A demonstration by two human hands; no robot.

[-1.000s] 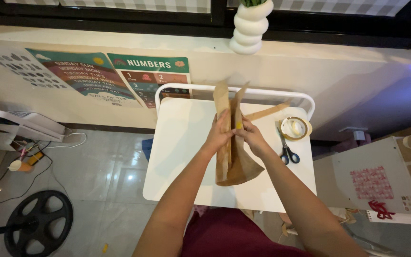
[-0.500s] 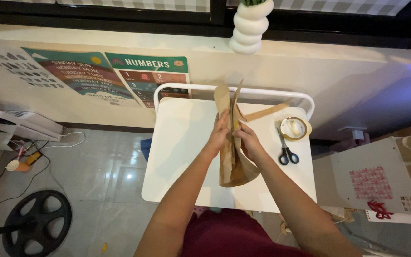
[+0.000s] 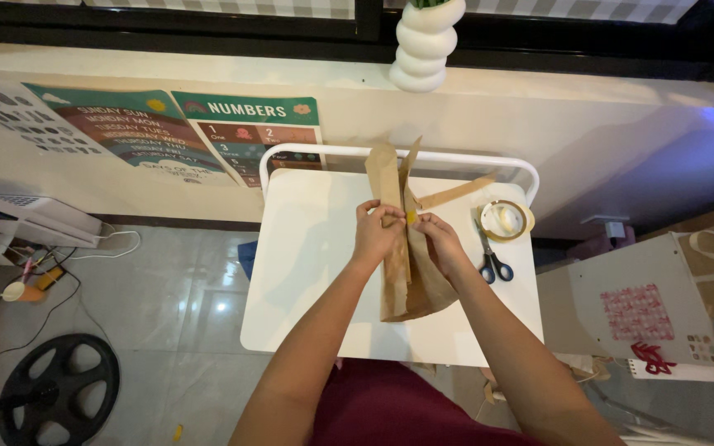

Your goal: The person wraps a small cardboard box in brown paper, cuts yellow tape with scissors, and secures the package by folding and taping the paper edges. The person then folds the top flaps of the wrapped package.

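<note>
Pinching brown paper (image 3: 411, 281), both hands

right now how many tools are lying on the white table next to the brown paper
2. The scissors lie right of the brown paper, by the right hand. The tape roll lies just beyond them, near the white table's far right corner. The paper may hide more.

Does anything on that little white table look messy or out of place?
Nothing much. Both hands, left hand and right hand, hold folded brown paper upright. A loose paper strip lies askew near the tape roll and scissors.
</note>
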